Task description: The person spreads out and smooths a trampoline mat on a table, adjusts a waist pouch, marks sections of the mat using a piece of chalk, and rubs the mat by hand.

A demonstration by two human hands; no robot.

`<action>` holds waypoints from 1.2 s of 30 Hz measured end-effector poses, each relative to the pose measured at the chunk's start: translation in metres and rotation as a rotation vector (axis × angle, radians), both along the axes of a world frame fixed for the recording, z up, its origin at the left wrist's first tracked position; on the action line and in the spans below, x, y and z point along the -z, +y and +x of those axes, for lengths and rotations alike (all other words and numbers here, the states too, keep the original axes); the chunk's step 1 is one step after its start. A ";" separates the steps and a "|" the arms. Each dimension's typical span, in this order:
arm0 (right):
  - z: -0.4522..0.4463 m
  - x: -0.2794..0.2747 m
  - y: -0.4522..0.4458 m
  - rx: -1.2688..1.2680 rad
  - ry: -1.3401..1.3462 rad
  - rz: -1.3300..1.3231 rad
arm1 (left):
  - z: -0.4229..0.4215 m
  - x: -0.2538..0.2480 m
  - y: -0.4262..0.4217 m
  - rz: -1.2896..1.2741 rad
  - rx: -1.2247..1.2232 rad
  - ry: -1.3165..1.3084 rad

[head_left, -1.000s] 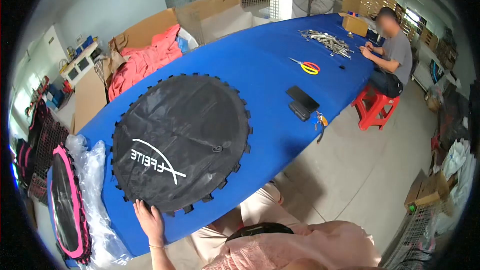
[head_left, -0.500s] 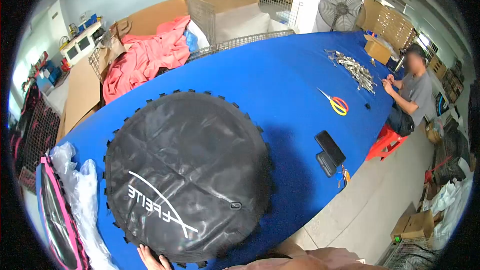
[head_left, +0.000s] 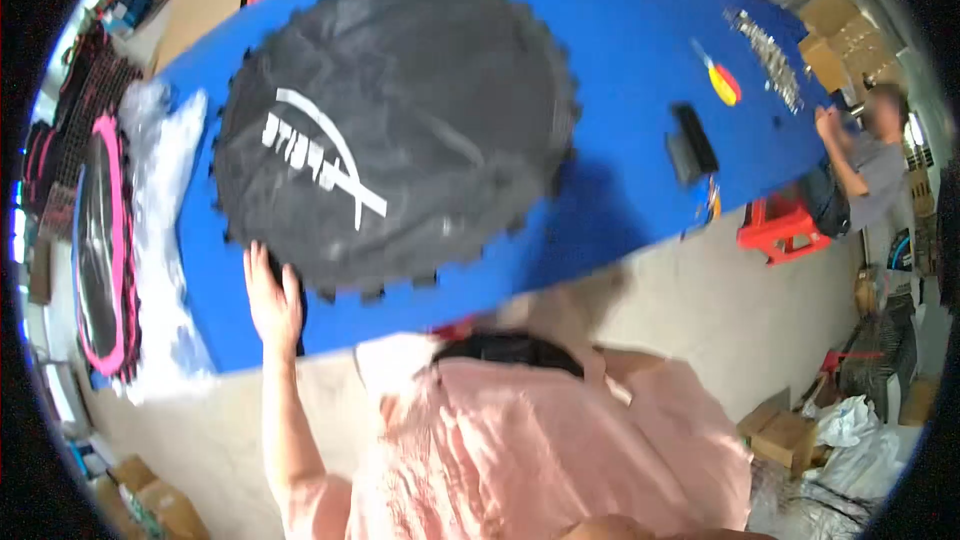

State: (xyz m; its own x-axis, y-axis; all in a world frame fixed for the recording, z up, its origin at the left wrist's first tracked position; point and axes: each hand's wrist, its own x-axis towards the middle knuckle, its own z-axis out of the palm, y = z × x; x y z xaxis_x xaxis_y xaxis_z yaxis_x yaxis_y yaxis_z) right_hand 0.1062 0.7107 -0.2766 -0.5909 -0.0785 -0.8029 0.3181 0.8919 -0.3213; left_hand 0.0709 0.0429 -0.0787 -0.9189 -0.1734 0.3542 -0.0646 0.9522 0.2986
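Observation:
A round black trampoline mat (head_left: 400, 130) with short tabs around its rim and white lettering with a curved line lies flat on the blue-covered table (head_left: 620, 70). My left hand (head_left: 272, 300) is at the near left edge of the mat, its fingers stretched out and touching the rim. Thumb and fingers are apart. My right hand is out of view. Left of the mat lies crumpled clear plastic (head_left: 165, 210), and beyond it stands a stack of black mats with pink edges (head_left: 110, 260).
Scissors (head_left: 722, 85), a black phone and case (head_left: 692, 145) and keys (head_left: 712, 198) lie to the right. A pile of small metal parts (head_left: 770, 60) is near a seated person (head_left: 875, 160) on a red stool (head_left: 780, 225). Cardboard boxes (head_left: 785, 430) stand on the floor.
My view has tilted down, bringing my left forearm and pink shirt into sight. The left hand remains at the mat's rim, and the mat still lies on the table.

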 end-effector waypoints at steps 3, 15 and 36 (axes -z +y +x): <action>0.060 0.043 -0.006 -0.055 0.017 -0.023 | -0.006 0.010 -0.008 -0.048 0.002 0.022; 0.009 -0.248 -0.088 0.370 0.207 -0.590 | 0.018 0.000 0.071 0.009 -0.073 0.073; -0.113 -0.244 -0.275 -0.761 1.298 -0.360 | 0.040 -0.014 0.138 -0.039 0.189 -0.001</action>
State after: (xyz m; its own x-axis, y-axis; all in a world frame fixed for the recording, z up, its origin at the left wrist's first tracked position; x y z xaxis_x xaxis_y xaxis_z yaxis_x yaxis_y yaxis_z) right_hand -0.0065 0.4358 -0.0325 -0.5758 -0.7438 0.3393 -0.8176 0.5261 -0.2340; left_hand 0.1110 0.1811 -0.0649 -0.9340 0.0164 0.3568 0.1167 0.9581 0.2615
